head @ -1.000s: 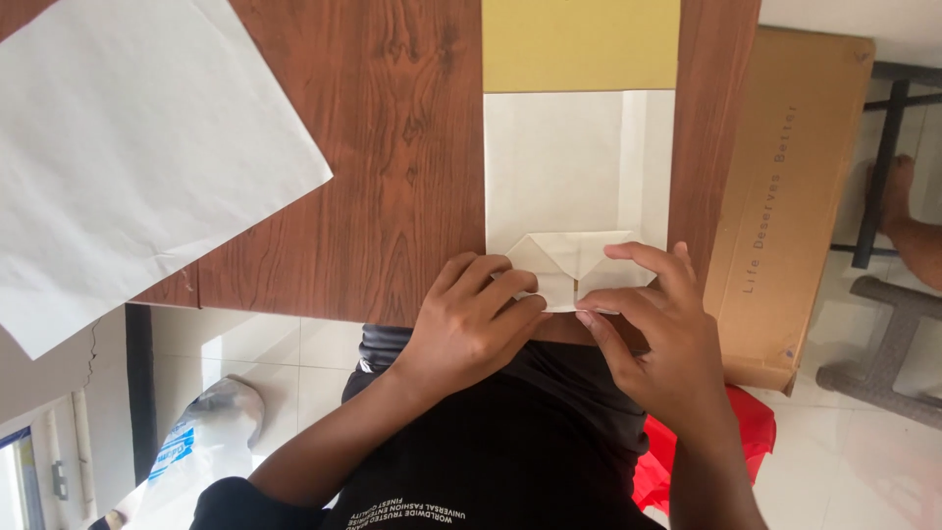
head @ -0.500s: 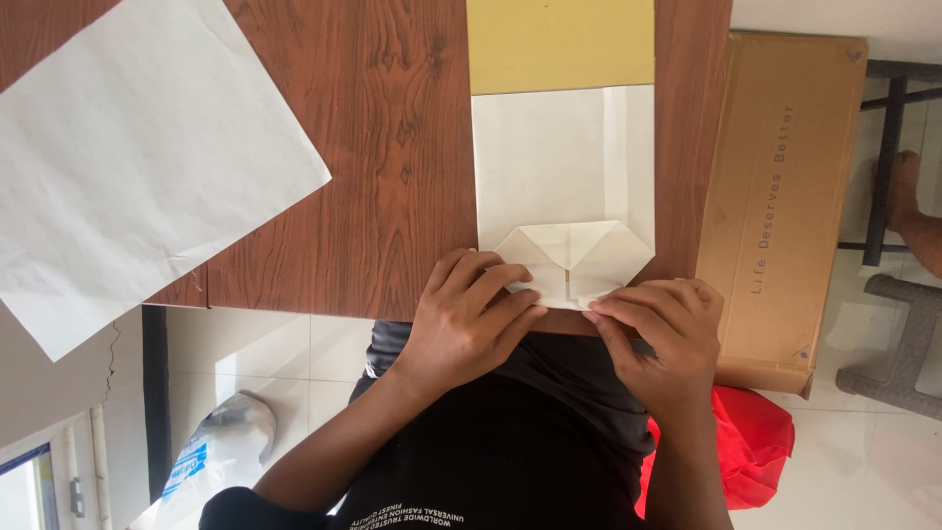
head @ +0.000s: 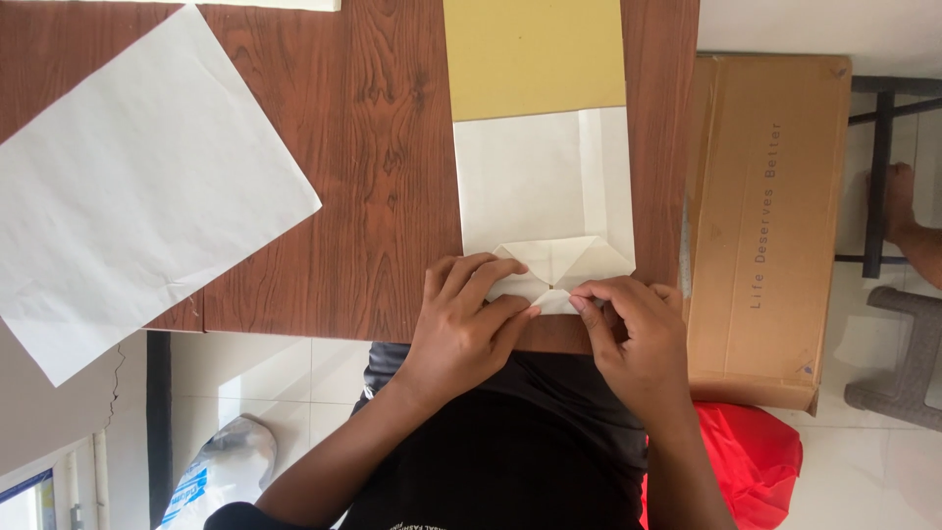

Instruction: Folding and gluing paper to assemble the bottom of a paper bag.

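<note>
Both hands have drawn closer together since the earlier frames: the right hand [head: 638, 339], which had its fingers spread and raised over the fold, now lies flat with its fingers curled down onto the near edge of the folded paper [head: 545, 201], and its fingertips nearly meet those of the left hand [head: 471, 319] at the centre seam. Left hand: fingers bent, pressing the left corner flap flat against the sheet; it encloses nothing. Right hand: fingers likewise bent and pressing the right corner flap [head: 599, 263]; whether the thumb pinches the paper edge cannot be told. The folded paper lies directly above the hands in the frame, at the lower centre of the wooden table [head: 373, 147], with its near edge at the table edge. Its long axis runs up the frame, away from the person; the far portion shows a yellow face [head: 535, 54], the near portion a white face. Two corner flaps meet in a point at the centre line, and both hands sit symmetrically about that line, neither one nearer than the other. A loose white sheet [head: 147, 186] lies well apart at the left of the frame. A cardboard box [head: 765, 226] stands beside the table at the right, with a red bag [head: 756, 461] below it and another person's foot [head: 908, 221] at the far right.
</note>
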